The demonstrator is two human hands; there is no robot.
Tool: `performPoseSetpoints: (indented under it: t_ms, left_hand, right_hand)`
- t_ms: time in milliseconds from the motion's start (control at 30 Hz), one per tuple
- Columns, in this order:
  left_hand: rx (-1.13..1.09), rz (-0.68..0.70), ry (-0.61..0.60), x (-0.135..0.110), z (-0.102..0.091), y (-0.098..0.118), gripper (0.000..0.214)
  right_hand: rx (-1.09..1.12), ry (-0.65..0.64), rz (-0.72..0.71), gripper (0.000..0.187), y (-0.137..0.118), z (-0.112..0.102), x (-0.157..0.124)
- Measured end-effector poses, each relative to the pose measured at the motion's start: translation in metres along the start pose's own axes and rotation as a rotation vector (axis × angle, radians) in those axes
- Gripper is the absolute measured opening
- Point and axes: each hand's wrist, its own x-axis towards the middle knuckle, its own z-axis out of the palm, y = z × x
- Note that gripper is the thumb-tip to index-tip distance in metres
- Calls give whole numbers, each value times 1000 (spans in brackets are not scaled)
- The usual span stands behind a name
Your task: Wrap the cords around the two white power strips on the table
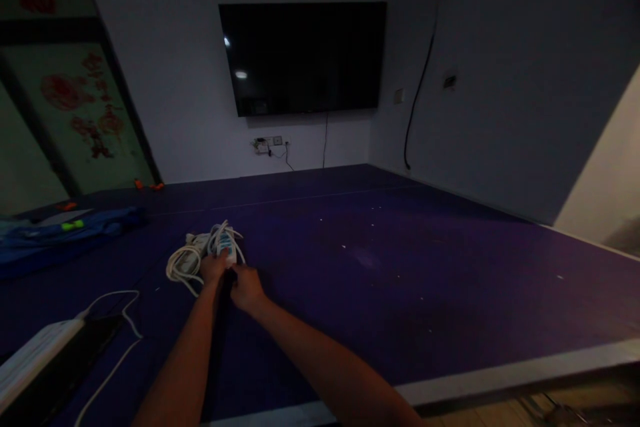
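Observation:
A white power strip (226, 248) with a blue label lies on the dark purple table (400, 267), its white cord (183, 265) coiled in loops beside it. My left hand (214, 268) is closed on the near end of the strip. My right hand (246, 288) sits just to its right, fingers curled against the table next to the strip; what it grips, if anything, is hidden in the dim light.
Another white power strip (35, 353) with a thin white cable (120, 320) lies at the near left on a dark flat object. Blue fabric (65, 233) lies at the far left. A wall-mounted television (305, 57) and wall sockets (267, 143) face me. The table's pale front edge (500, 377) runs at the right.

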Motion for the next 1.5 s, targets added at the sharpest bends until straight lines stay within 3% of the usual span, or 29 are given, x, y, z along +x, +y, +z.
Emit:
performPoseSetpoints:
  t_ms: [133,333,467,600,700,800,967,1100,1233,1367,1500]
  left_hand:
    - [173,101,232,-5,-3,0,20]
    - [326,222,344,-14,-2,0,20]
    - [434,343,388,-21,5,9,36]
    - [511,629,422,-40,27,34,42]
    - [448,831,326,-67,57,55,41]
    - [435,978,102,-101,92,63,43]
    - [495,1064,-164,-133,127,46,50]
    - [490,1038,-306,-130,131,33,56]
    - [527,941,-263,-128,127,37,44]
    - [640,860,-214,-131,121,45,25]
    - [737,821,-241,-131,118,47,17]
  right_hand:
    - [100,-80,-81,45,2,-2,-4]
    - [36,-70,-149,35,11,-14,-9]
    - [14,-11,-217,37,28,-49,-13]
    - [-42,86,-171,36,60,-104,-20]
    - [-71,169,-72,33,89,-146,-30]
    - [-56,294,-58,31,114,-174,-44]
    - [-41,394,126,35,129,-184,-64]
    - [-218,277,162,33,118,-171,-67]
    - [-372,103,93,32,108,-161,-67]
    - [-461,82,100,34,109,-167,-66]
    - [-549,48,150,34,112,-176,-65]
